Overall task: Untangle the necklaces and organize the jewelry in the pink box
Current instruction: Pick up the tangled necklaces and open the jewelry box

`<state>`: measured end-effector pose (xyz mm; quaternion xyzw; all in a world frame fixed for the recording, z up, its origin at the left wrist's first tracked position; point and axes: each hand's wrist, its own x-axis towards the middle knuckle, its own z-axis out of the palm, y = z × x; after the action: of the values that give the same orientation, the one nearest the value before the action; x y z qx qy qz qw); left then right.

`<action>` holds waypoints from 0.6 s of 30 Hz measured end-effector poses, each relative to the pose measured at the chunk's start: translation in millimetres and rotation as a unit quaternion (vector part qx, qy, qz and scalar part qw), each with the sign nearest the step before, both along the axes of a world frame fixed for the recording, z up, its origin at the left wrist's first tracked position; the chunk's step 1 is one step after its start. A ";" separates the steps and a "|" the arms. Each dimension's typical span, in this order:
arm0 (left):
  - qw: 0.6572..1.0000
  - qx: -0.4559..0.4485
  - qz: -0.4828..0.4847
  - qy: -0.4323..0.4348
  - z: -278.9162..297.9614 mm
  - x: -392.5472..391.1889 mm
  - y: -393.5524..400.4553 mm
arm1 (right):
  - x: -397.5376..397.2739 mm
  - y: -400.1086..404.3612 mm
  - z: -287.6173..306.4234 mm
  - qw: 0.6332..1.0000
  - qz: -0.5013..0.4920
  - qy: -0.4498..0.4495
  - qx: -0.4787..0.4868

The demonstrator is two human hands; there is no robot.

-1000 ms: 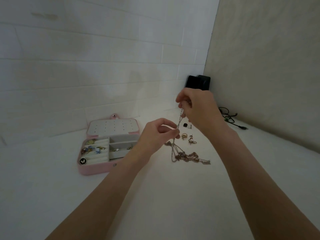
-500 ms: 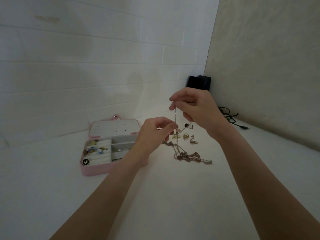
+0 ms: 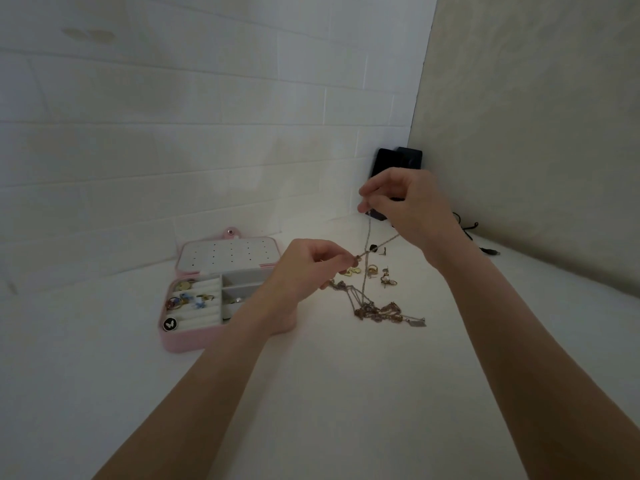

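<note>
- Both grips pinch the same thin chain (image 3: 366, 244): the right hand (image 3: 405, 209) holds it high, the left hand (image 3: 311, 268) nips its lower run by the clasp end.
- Bench (image 3: 346, 393) carries the rest; the pink box (image 3: 207, 299) lies open at left.
- Tangled necklaces (image 3: 381, 310) sit below; I would lift slowly and tease loops apart, never tug.
- Loose earrings (image 3: 381, 273) lie close by, so keep the chain clear of them.

pink box (image 3: 183, 342) left, loose earrings (image 3: 379, 273) ahead.
</note>
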<state>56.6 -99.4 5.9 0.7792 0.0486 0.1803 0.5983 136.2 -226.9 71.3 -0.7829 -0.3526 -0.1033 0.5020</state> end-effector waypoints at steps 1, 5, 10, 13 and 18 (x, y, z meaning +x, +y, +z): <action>1.000 -0.004 0.003 -0.003 -0.8 0.3 1.4 | 0.8 -0.6 -0.9 1.000 -0.008 -0.004 -0.002; 0.999 -0.017 0.008 -0.029 -2.6 1.6 2.0 | -1.4 -2.3 -1.9 1.000 0.026 0.013 0.011; 0.998 -0.056 0.001 -0.041 -3.5 5.0 1.3 | -10.5 -2.7 -1.3 0.990 0.138 0.035 0.005; 0.987 -0.148 -0.041 -0.056 -1.6 6.9 1.5 | -14.5 -2.4 0.3 0.979 0.192 0.063 0.004; 0.972 -0.190 -0.092 -0.105 2.5 8.0 -1.7 | -14.9 5.1 -4.9 0.971 0.220 0.091 -0.006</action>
<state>64.6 -101.1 8.5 0.6288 -0.0533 0.1926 0.7515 121.3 -221.8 66.4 -0.6957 -0.4693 0.0835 0.5374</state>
